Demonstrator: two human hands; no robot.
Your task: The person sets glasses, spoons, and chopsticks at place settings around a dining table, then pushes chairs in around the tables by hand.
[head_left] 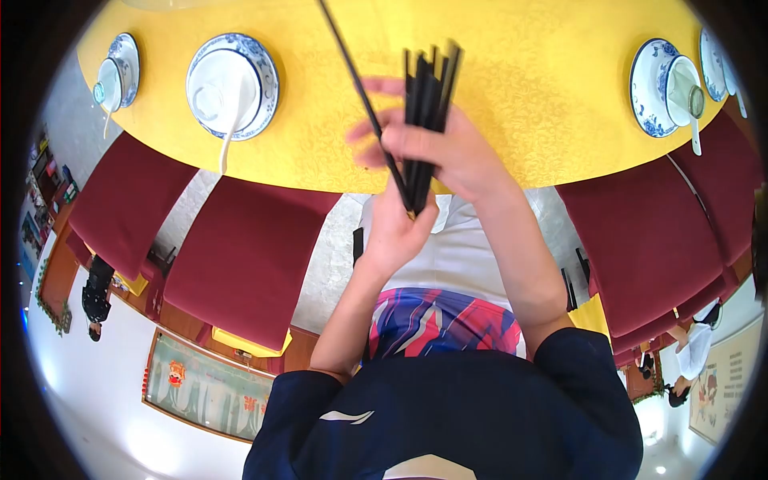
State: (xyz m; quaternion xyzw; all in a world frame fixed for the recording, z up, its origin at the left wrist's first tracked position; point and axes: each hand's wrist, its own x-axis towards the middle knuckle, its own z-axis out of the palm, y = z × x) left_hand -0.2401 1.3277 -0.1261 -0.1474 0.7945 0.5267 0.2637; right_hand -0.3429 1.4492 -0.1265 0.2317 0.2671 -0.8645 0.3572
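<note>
A bundle of black chopsticks (pixel 428 92) stands roughly upright over the near edge of the yellow-clothed table (pixel 512 88). My left hand (pixel 398 228) is closed round its lower end, thumb in front. From the right, my right hand (pixel 460 152) reaches round the middle of the bundle. Its thumb crosses in front and its blurred fingers show on the left side. One long black chopstick (pixel 352 68) leans out to the upper left, passing by the right thumb tip, its lower end meeting the bundle at my left hand.
A blue-and-white plate with a bowl and a white spoon (pixel 232 120) lies left; a similar setting (pixel 652 88) is right, others further out. Maroon-covered chairs (pixel 248 264) (pixel 640 240) flank me. People (pixel 98 296) (pixel 696 348) stand in the background.
</note>
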